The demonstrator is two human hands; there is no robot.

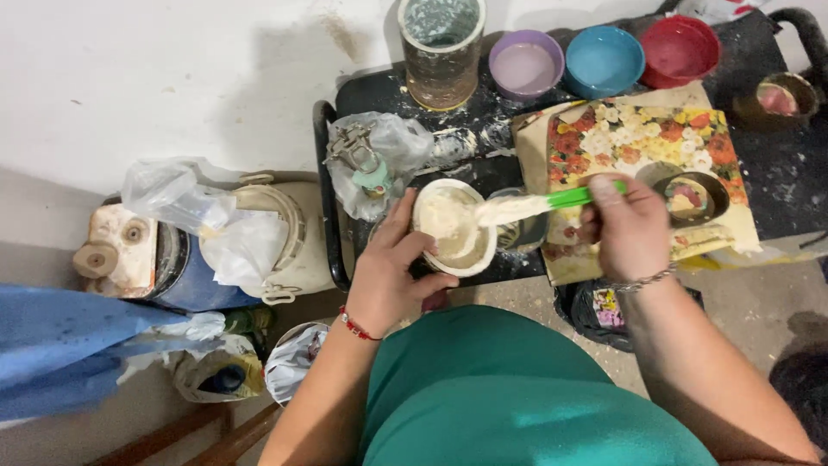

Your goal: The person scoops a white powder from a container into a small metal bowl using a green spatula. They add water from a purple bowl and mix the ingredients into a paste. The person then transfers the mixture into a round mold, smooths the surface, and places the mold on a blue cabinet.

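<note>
1. Left hand (392, 276), fingers wrapped around a white bowl (454, 227) of pale paste, held over the near edge of the black table (776, 173).
2. Right hand (631, 229), fingers pinched on a green-handled spatula (539, 204), blade dipped in the bowl.
3. Behind: floral board (638, 138), glass jar (442, 52), purple (526, 65), blue (604, 60) and red bowls (679, 50).

White wall (172, 78), black table (776, 164) — paint-spattered

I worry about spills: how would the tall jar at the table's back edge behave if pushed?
The tall jar looks glass-like, so probably heavy and breakable. It is tall for its base, so a push near the rim might tip it. The black table under it is paint-spattered, so it may drag rather than slide.
</note>
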